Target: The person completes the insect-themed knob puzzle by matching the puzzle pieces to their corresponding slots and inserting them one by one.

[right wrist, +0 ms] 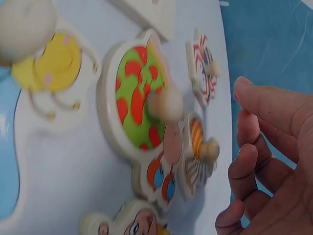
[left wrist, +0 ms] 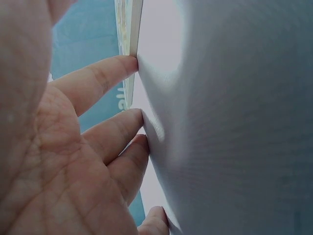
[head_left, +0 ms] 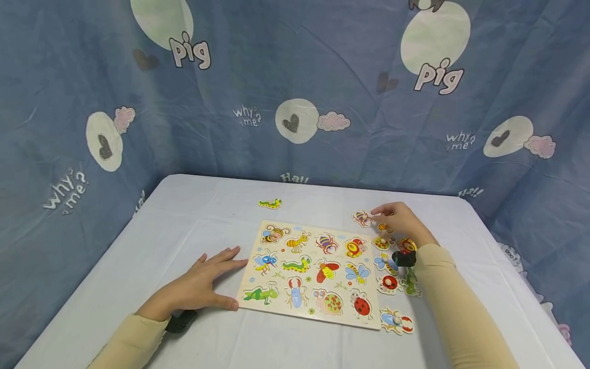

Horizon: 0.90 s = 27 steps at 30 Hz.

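A wooden knob puzzle board [head_left: 305, 309] with rows of insect pictures lies on the white table. My left hand [head_left: 209, 282] rests at its left side, fingers spread, with the thumb at the lower left corner; in the left wrist view a fingertip [left wrist: 128, 63] meets the board's edge [left wrist: 132, 44]. My right hand [head_left: 402, 221] hovers beyond the board's upper right corner, fingers loosely bent. Closest to its fingertips is a spider piece [head_left: 362, 219] with a knob, also in the right wrist view [right wrist: 199, 73]. Nothing shows between those fingers.
Right of the board several knobbed pieces lie loosely, among them a snail [right wrist: 127, 93], a striped piece [right wrist: 193, 169], a ladybug [head_left: 389, 283], a green piece [head_left: 411, 283] and a blue beetle [head_left: 395, 321]. A caterpillar piece [head_left: 270, 204] lies behind the board. A blue curtain [head_left: 295, 61] hangs behind the table.
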Available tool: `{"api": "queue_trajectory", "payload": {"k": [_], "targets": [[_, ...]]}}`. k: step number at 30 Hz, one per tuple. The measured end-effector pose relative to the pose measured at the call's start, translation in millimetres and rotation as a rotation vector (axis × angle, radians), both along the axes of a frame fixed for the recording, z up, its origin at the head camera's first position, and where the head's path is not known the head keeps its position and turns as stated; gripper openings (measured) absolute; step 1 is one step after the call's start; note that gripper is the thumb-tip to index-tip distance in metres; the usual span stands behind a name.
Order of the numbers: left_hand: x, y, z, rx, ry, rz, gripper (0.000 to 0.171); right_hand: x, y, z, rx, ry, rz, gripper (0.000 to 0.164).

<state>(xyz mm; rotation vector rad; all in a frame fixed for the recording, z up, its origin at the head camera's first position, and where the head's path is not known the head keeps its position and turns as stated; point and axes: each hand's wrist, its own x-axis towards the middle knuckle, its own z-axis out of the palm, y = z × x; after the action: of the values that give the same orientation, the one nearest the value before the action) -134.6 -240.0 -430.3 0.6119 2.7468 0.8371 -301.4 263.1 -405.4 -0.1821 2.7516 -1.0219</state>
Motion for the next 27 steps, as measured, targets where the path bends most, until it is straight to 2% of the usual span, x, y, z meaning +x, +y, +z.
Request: {"api": "queue_trajectory", "payload": {"k": [10, 17, 27], "targets": [[-1.4, -1.3, -1.6, -0.002, 0.008, -0.002, 0.098, 4.8, 16.3, -1.5, 0.027, -0.028, -0.021, 0.038], [-0.5, -1.5, -0.8, 0.003, 0.012, -0.004, 0.098, 4.7, 26.1, -4.6, 0.002, -0.064, -0.030, 0.038], [0.0, -1.0, -0.5, 0.006, 0.010, -0.003, 0.098, 4.7, 30.8, -10.8, 0.023, -0.068, -0.038, 0.038]]}}
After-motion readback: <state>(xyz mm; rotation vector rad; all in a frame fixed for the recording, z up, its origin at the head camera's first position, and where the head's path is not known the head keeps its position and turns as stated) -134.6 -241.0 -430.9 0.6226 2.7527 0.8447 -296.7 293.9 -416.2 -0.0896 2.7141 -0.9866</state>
